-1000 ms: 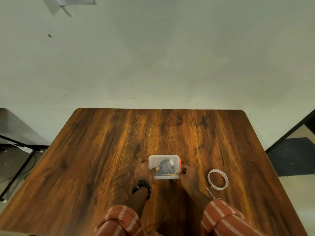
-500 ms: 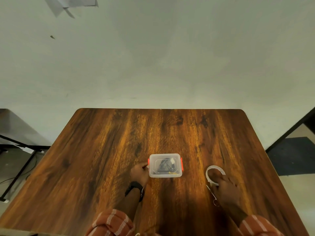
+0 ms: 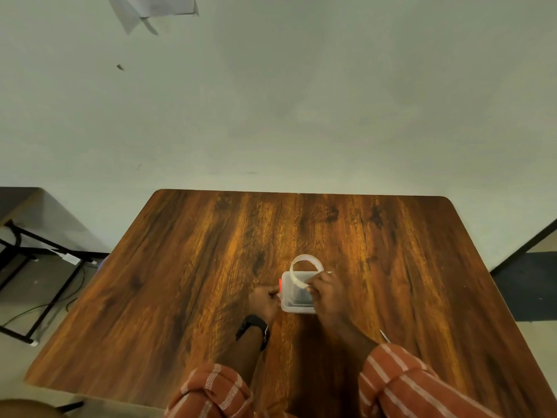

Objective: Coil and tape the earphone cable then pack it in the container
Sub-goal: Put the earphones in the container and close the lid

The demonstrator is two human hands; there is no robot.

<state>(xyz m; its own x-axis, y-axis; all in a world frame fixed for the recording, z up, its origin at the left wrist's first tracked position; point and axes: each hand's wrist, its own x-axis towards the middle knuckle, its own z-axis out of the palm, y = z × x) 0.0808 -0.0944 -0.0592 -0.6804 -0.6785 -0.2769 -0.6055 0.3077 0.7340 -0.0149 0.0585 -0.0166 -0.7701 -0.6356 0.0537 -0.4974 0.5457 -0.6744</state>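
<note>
Right hand (image 3: 327,292) pinches the tape roll (image 3: 306,268) over the clear lidded container (image 3: 294,300); left hand (image 3: 265,301) grips its left side by the orange clip (image 3: 280,285) on the wooden table (image 3: 180,282).

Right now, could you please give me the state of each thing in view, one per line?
Container: lid on, resting on the table, dark cable visible inside.
Tape roll: held over the container in the right hand.
Left hand: closed at the container's left orange clip.
Scissors: on the table, mostly hidden by the right sleeve.
</note>
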